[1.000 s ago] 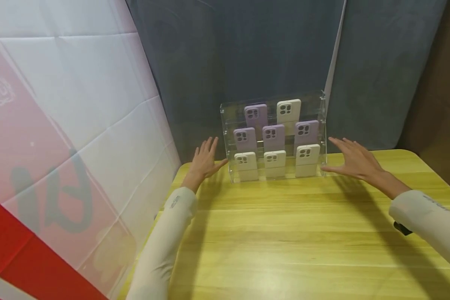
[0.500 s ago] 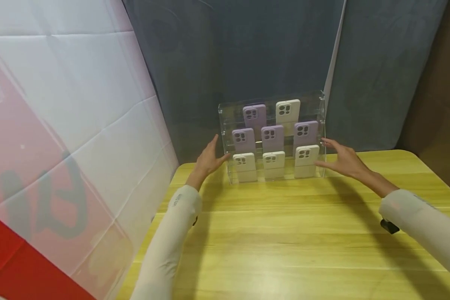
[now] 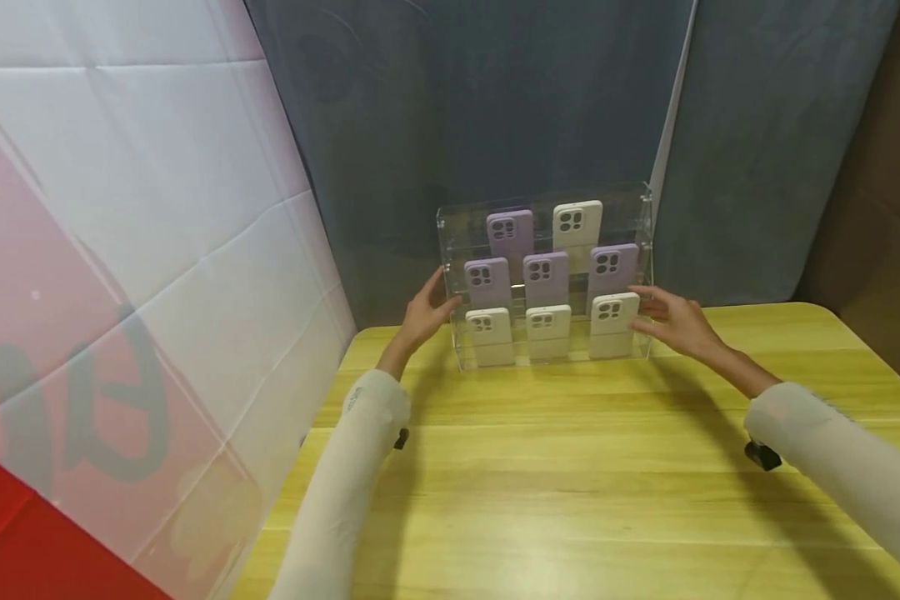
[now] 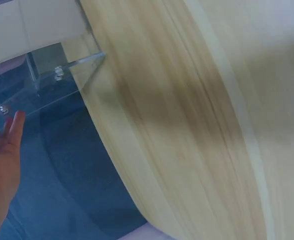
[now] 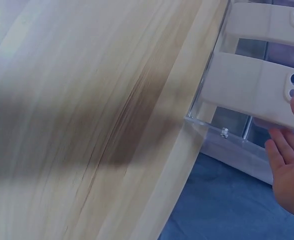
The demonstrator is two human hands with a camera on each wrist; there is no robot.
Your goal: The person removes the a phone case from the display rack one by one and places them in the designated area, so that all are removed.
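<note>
The clear display stand [image 3: 467, 223] is placed near the far edge of the wood-grain desk [image 3: 555, 467], its long axis laid left to right and its front turned toward the person. Eight phone cases are counted, held in three tiers: on top, one lilac case [image 3: 512, 233] and one white case [image 3: 579, 227]; in the middle, three lilac; at the bottom, three white. All are stood with long axes upright and leaned back, camera cutouts at upper left. Two hands are noted. The left hand [image 3: 422, 317] is set at the stand's left side, its grip spread, thumb and fingers apart. The right hand [image 3: 678, 323] is held at the right side, its grip likewise apart, the thumb tip at the edge of the lower right white case; firm contact cannot be confirmed. Both arms are covered by pale sleeves. The desk is backed by a grey curtain [image 3: 540, 92], flanked at left by a printed white sheet [image 3: 187, 158] and at right by a brown panel [image 3: 877, 167].
</note>
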